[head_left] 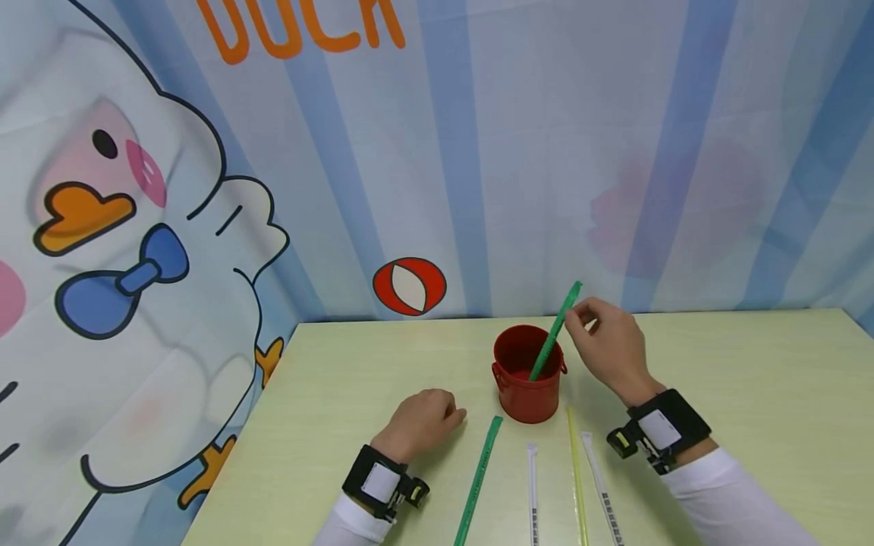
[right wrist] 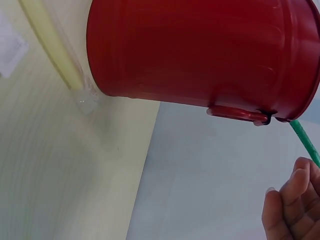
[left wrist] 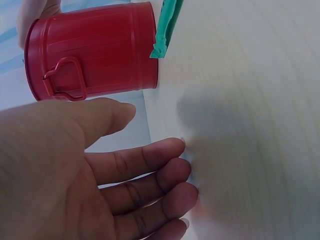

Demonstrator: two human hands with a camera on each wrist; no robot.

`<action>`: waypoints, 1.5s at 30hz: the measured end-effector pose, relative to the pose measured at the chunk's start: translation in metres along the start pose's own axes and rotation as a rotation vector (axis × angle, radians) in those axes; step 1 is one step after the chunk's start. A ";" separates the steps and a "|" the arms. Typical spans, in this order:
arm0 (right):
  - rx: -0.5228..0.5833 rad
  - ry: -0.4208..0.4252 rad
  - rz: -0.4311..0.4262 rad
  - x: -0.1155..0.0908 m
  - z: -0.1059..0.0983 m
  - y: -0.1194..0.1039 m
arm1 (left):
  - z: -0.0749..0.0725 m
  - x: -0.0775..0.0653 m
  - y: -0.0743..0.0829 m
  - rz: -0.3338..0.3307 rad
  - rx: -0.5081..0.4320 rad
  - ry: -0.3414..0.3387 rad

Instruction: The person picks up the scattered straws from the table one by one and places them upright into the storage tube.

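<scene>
A red metal bucket [head_left: 531,402] with small side handles stands upright near the table's back edge. Inside it leans a green wrapped straw [head_left: 551,338], its upper end sticking out above the rim. My right hand [head_left: 608,350] is just right of the bucket and pinches that straw near its top between thumb and fingertips; the right wrist view shows the straw [right wrist: 305,142] running from rim to fingers. To the bucket's left, my left hand [head_left: 419,421] rests on the table with loosely bent fingers, holding nothing. A second green wrapped straw [head_left: 478,481] lies between that hand and the bucket.
In front of the bucket lie a white wrapped straw [head_left: 532,493], a yellow straw [head_left: 576,478] in clear wrapping and another white wrapped straw [head_left: 602,489]. The pale table [head_left: 751,425] ends at a printed cloth backdrop [head_left: 546,152].
</scene>
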State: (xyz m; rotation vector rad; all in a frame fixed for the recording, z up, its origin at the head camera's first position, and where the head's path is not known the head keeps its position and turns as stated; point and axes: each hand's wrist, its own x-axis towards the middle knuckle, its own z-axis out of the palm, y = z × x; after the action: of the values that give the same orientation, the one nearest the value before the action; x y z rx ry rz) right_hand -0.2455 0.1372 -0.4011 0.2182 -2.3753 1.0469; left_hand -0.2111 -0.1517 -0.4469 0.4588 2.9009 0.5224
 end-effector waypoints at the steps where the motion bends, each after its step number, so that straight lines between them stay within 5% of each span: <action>1: -0.007 -0.004 -0.001 0.000 0.000 0.000 | 0.000 0.000 0.000 0.000 -0.001 0.000; 16: -0.122 -0.200 0.111 -0.021 -0.024 0.006 | -0.002 -0.001 0.001 -0.004 0.005 0.000; 32: -0.247 -0.441 0.194 -0.055 -0.028 0.034 | -0.002 0.000 0.002 0.012 -0.002 -0.007; 38: -0.276 -0.553 0.256 -0.063 -0.028 0.043 | 0.000 0.002 0.004 0.039 -0.053 -0.057; 45: -0.303 -0.589 0.272 -0.066 -0.028 0.046 | 0.000 -0.001 0.009 0.044 -0.062 -0.066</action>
State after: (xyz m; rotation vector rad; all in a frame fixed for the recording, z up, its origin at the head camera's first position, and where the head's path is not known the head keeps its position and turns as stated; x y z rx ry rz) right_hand -0.1944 0.1852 -0.4497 0.0999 -3.1313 0.7903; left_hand -0.2075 -0.1442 -0.4434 0.5218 2.8094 0.5900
